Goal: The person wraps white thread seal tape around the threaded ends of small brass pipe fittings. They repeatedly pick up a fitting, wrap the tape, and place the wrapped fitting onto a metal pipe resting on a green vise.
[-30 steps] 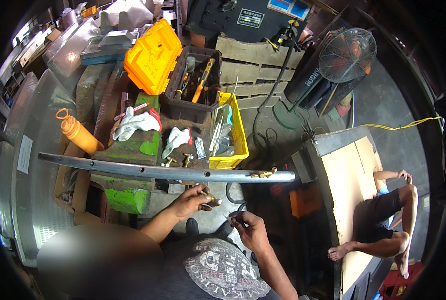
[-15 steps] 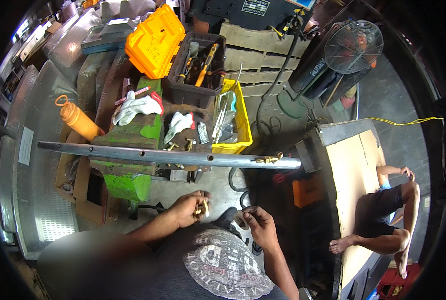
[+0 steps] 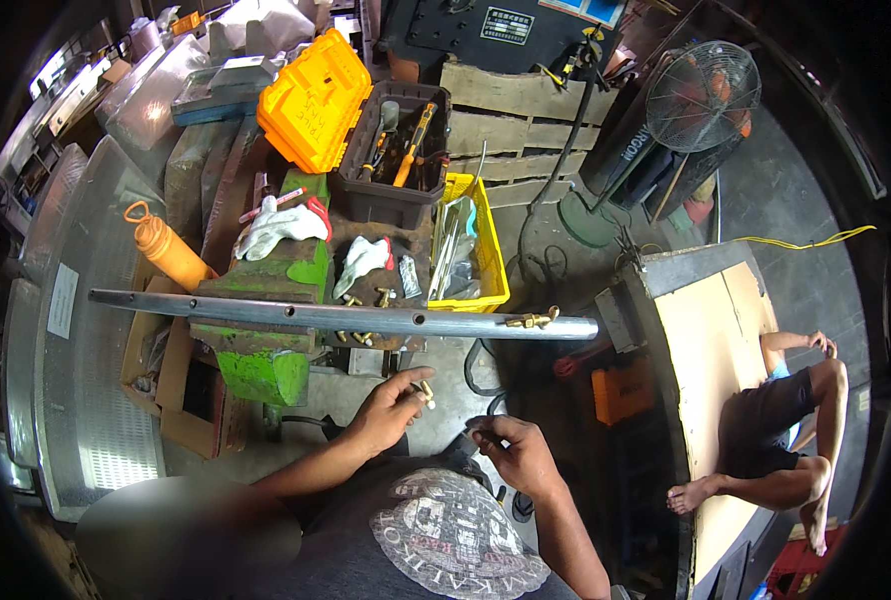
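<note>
Currently, the left hand (image 3: 391,408), half open, is pinching a small brass fitting (image 3: 426,392).
Nearer than the steel tube (image 3: 356,319), it is pointing its white end toward the shirt (image 3: 456,535), long axis running roughly fore-and-aft; the right hand (image 3: 516,452), mostly closed, is pinching something too small to tell. The dark toolbox (image 3: 384,208) is holding an orange-handled tool (image 3: 414,150), the yellow crate (image 3: 499,270) thin rods (image 3: 446,250).

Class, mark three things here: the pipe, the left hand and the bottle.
Pipe (image 3: 354,317), head view: its wall, between two holes.
Left hand (image 3: 386,410), head view: middle of the hand.
Bottle (image 3: 171,251), head view: its orange body.
</note>
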Demonstrator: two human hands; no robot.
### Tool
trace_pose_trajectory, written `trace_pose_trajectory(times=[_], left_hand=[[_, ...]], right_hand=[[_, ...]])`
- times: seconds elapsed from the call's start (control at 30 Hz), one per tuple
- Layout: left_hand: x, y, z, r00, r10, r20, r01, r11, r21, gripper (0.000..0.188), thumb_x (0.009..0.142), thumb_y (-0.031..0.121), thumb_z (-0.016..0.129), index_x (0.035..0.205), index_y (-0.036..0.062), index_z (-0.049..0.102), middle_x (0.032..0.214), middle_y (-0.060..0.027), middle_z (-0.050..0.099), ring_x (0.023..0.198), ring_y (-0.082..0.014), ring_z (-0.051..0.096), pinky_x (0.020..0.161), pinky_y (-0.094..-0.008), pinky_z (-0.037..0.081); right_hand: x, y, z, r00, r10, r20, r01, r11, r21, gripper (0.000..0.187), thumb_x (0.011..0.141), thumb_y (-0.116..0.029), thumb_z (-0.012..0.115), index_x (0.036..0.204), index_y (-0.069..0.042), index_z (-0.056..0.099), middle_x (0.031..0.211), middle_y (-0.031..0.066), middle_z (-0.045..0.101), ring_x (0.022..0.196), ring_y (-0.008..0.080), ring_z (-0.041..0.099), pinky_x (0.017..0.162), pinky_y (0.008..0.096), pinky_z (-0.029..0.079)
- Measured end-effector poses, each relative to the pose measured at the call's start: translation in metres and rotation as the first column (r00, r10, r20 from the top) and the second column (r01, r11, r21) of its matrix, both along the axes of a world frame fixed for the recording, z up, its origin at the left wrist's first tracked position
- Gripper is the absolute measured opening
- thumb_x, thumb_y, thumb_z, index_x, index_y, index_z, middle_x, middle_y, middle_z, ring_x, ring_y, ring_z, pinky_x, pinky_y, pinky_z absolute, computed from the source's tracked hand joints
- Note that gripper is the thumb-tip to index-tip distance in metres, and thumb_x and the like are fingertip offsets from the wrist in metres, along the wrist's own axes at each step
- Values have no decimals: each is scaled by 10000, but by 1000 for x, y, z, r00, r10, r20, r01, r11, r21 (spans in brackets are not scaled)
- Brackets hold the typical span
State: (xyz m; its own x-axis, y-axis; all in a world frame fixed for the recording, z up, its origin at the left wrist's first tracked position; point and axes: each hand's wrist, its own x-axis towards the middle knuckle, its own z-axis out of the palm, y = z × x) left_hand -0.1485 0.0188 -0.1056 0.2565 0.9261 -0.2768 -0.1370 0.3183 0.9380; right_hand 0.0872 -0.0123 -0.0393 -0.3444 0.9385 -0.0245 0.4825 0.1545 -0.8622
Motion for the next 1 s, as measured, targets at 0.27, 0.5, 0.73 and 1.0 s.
trace_pose_trajectory(times=[0.27, 0.5, 0.73, 1.0], left_hand=[[5, -5, 60, 961, -82, -264, 170, 928, 331, 216, 973, 65, 586, 1158, 38, 693, 978, -75, 657, 913, -185, 647, 837, -322, 510], [-1, -13, 105, 922, -69, -380, 261, 837, 481, 225, 884, 180, 729, 1053, 31, 711, 975, -119, 650, 896, -258, 668, 781, -350, 524], [-6, -15, 121, 894, 42, -446, 255, 771, 584, 304, 826, 259, 800, 1027, 46, 720, 921, -97, 631, 856, -237, 655, 758, -347, 524], [-11, -7, 120, 891, -80, -448, 330, 791, 515, 336, 775, 257, 851, 1008, 53, 719, 927, -83, 629, 867, -221, 656, 757, -342, 525]], right_hand=[[-2, 24, 59, 983, 182, -14, -182, 983, -31, 543, 1039, -378, 503, 1455, -34, 445, 872, 188, 677, 792, 354, 647, 796, 439, 496], [5, 24, 83, 967, 245, -69, -245, 970, 8, 913, 956, -720, 375, 1537, -16, 331, 1040, 224, 694, 942, 370, 633, 898, 437, 472], [3, 26, 81, 943, 231, -240, -248, 968, -40, 1029, 899, -794, 398, 1532, 14, 318, 1090, 299, 674, 1051, 419, 658, 936, 459, 484], [-4, 25, 89, 966, 251, -63, -251, 968, 1, 960, 919, -738, 438, 1519, 6, 352, 1143, 312, 661, 1072, 426, 643, 974, 462, 459]])
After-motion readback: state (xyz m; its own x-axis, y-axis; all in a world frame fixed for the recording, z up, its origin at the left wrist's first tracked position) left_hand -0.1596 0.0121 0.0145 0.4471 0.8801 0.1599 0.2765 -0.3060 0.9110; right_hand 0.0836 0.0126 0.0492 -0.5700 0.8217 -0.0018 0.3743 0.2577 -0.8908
